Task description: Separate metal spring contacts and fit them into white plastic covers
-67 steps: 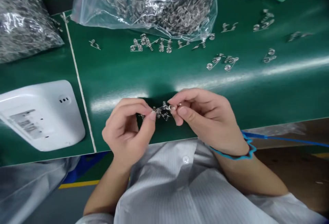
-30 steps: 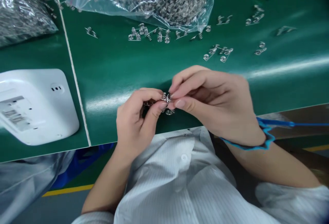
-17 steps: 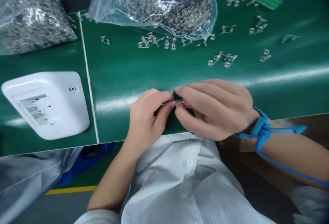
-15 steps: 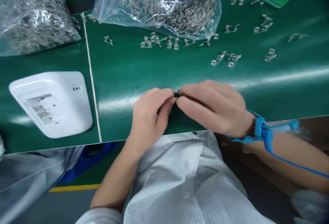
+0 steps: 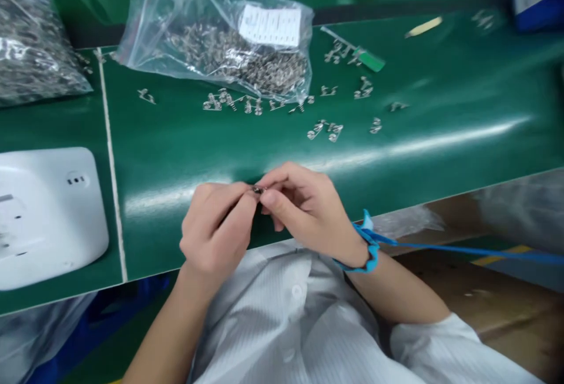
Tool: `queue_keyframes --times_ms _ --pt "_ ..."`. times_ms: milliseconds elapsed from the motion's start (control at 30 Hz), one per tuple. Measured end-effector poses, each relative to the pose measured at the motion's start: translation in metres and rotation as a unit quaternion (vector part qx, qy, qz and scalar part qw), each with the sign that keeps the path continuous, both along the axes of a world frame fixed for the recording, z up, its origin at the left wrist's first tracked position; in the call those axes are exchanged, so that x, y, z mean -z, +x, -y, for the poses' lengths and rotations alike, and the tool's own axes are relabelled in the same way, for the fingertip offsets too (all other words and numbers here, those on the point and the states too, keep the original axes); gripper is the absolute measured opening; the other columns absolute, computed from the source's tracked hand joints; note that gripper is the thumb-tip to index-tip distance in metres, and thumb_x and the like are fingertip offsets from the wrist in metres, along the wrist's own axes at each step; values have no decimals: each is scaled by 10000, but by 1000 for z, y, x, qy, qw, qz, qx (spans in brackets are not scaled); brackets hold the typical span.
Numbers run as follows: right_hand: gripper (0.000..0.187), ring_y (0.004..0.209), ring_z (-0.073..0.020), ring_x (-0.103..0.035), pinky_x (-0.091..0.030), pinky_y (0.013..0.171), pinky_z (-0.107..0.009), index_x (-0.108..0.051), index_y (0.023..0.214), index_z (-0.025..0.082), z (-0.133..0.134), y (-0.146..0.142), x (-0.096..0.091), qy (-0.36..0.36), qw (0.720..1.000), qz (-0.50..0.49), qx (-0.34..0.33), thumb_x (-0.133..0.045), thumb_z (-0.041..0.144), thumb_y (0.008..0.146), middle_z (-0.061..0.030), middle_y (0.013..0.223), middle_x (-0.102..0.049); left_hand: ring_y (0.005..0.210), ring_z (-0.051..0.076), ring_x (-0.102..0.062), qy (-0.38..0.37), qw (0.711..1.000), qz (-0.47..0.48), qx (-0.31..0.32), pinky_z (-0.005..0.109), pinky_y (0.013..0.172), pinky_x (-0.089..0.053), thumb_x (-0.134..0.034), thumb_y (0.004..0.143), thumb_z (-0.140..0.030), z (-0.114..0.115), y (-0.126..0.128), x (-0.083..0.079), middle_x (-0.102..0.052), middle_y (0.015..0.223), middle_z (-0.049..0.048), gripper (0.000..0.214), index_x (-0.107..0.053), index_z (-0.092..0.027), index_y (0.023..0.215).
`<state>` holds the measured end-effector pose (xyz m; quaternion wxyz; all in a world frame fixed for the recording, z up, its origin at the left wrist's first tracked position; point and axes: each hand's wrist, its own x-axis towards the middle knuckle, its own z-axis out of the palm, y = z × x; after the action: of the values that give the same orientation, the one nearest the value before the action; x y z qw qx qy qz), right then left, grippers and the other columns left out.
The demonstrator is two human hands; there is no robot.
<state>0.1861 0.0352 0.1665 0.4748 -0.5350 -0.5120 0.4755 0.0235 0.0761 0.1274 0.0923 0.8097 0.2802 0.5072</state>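
Note:
Just above the near edge of the green mat (image 5: 185,137), my left hand (image 5: 214,232) and my right hand (image 5: 304,208) meet fingertip to fingertip. Both pinch a small tangle of metal springs (image 5: 258,189), mostly hidden between the fingers. A blue strap (image 5: 368,249) with a trailing cord circles my right wrist. Loose springs (image 5: 324,130) lie scattered on the mat beyond my hands.
A clear plastic bag of springs (image 5: 229,55) with a white label lies at the back. A second bag (image 5: 35,67) sits at the far left. A white plastic device (image 5: 44,214) rests on the left. A small green-tipped tool (image 5: 365,58) lies behind the loose springs.
My hands stay pinched together on the springs. The view has swung back and up, so the bag, the springs and the white device sit differently in frame; my right hand is curled tighter.

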Motion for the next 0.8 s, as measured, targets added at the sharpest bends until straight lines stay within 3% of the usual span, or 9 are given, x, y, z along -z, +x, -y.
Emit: queue_keyframes --times_ms 167,233,300,333,400,500,600,700,800 --pt "186 567 -72 -632 -516 509 -186 -640 884 163 0 12 -8 -26 999 7 -23 -641 331 964 15 729 -665 774 207 -700 88 995 -38 -14 323 656 -547 -777 754 -53 7 0 4 -766 955 94 250 -720 -179 963" --pt "112 600 -76 -642 -531 551 -196 -648 889 171 -1 15 -4 77 992 99 -22 -611 231 976 5 750 -683 749 176 -691 1 1000 -12 -12 292 658 -542 -784 756 -61 9 0 0 -766 904 61 233 -719 -194 936" --pt "62 706 -100 -683 -567 645 -221 -654 931 181 -2 15 3 226 957 182 -9 -617 138 955 -14 798 -711 680 130 -663 -211 974 81 19 244 612 -518 -770 807 -125 10 -1 -7 -742 807 18 147 -704 -211 905" --pt "95 763 -115 -697 -581 686 -237 -654 968 186 -2 14 6 298 931 209 -2 -620 102 941 -26 833 -724 640 113 -641 -336 929 148 54 226 583 -504 -763 831 -171 9 -1 -12 -717 747 -3 102 -691 -218 886" --pt "194 817 -133 -703 -596 703 -260 -644 1052 196 -5 12 10 399 886 237 12 -609 53 926 -47 889 -734 569 94 -593 -533 784 284 148 205 538 -480 -764 849 -255 6 1 -21 -664 652 -29 111 -657 -224 855" --pt "255 789 -130 -689 -592 659 -258 -640 1088 210 -10 12 6 446 860 247 14 -595 25 919 -48 902 -719 495 65 -508 -656 584 396 268 182 521 -452 -795 826 -297 2 8 -33 -575 548 -59 199 -612 -218 817" --pt "255 802 -120 -696 -594 666 -239 -663 1054 212 -15 21 -6 437 872 223 -12 -601 11 909 -51 934 -713 484 51 -482 -687 504 418 314 168 517 -431 -799 821 -281 0 16 -36 -546 536 -64 205 -607 -209 821" --pt "202 797 -120 -696 -589 681 -241 -677 965 205 -14 33 -15 384 904 176 -62 -642 21 888 -50 924 -716 509 65 -512 -685 524 402 307 185 529 -441 -779 836 -281 1 18 -32 -586 574 -51 184 -608 -213 838" --pt "86 727 -117 -686 -568 639 -239 -668 939 190 -8 41 -19 180 975 58 -120 -709 131 893 -36 852 -709 580 82 -581 -625 662 333 245 191 559 -457 -755 857 -239 2 14 -30 -647 646 -34 137 -621 -217 838"
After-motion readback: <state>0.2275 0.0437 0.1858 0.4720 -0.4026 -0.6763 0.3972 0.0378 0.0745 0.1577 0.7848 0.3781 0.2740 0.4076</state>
